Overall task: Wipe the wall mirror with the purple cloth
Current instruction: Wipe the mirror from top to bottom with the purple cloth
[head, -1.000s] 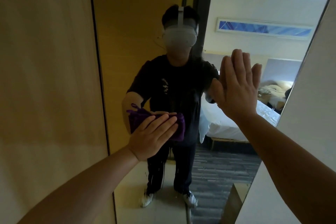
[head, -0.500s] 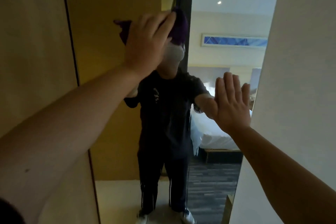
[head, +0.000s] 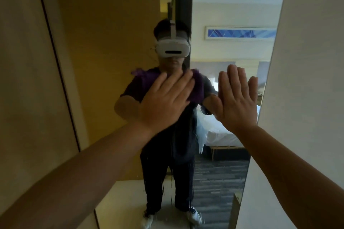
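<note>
A tall wall mirror (head: 115, 42) fills the middle of the view. My left hand (head: 163, 102) lies flat with straight fingers on the purple cloth (head: 198, 87) and presses it against the glass at chest height of my reflection. Only the cloth's edges show around the hand. My right hand (head: 236, 98) is flat with straight fingers against the mirror, to the right of the cloth, near the mirror's right edge.
A beige wall panel (head: 28, 80) borders the mirror on the left and a white wall (head: 307, 98) on the right. The glass reflects a person in a white headset, a bed, a striped carpet and a blue wall picture.
My left hand has swept the cloth down the glass from the level of the reflected head to the chest. The right hand stays flat on the mirror.
</note>
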The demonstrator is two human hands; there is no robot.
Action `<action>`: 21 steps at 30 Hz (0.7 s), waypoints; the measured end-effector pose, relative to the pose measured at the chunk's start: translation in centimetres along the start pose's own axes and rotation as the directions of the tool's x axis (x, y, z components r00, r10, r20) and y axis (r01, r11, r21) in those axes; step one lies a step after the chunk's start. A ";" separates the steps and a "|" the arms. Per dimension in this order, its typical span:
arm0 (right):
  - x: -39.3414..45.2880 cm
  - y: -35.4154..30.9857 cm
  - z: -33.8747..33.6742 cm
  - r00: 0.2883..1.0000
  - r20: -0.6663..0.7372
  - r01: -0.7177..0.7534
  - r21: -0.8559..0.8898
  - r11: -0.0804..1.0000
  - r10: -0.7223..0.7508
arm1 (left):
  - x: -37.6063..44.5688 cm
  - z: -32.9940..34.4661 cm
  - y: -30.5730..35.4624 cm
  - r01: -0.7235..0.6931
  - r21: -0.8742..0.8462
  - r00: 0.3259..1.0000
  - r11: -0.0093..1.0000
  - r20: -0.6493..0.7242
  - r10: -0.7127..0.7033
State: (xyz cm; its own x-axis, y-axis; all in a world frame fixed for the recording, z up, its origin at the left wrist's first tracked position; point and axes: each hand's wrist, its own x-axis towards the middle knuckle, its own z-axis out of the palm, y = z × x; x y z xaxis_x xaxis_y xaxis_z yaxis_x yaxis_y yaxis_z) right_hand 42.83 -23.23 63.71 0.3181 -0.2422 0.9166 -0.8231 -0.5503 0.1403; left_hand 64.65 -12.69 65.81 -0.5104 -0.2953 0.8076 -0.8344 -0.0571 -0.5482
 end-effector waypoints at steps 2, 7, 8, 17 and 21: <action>-0.1 0.0 0.1 0.999 -0.038 0.008 0.008 1.000 -0.008 | -4.1 1.1 2.6 -0.032 0.010 0.999 0.999 0.010 0.032; 0.0 0.1 0.1 1.000 -0.026 0.002 -0.001 1.000 -0.002 | -8.5 2.6 5.3 -0.008 0.014 1.000 1.000 -0.009 0.008; 0.0 0.0 -0.1 1.000 -0.017 -0.005 0.001 1.000 0.005 | -8.8 2.7 5.4 -0.012 0.019 1.000 1.000 -0.010 0.012; -2.2 3.9 -3.1 0.992 0.108 -0.065 -0.018 0.998 0.067 | -9.3 1.8 5.7 -0.001 -0.028 0.999 1.000 0.041 0.002; -2.6 5.4 -2.2 0.987 0.158 -0.021 -0.065 0.998 0.031 | -6.2 0.3 5.3 0.043 -0.111 0.999 0.993 0.000 -0.043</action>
State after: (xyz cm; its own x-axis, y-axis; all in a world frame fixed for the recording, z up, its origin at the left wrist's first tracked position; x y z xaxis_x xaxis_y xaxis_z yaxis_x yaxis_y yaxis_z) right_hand 36.51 -23.81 62.93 0.3630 -0.3826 0.8496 -0.8585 -0.4919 0.1452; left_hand 63.43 -11.49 57.82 -0.4741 -0.2924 0.8305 -0.8733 0.0361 -0.4858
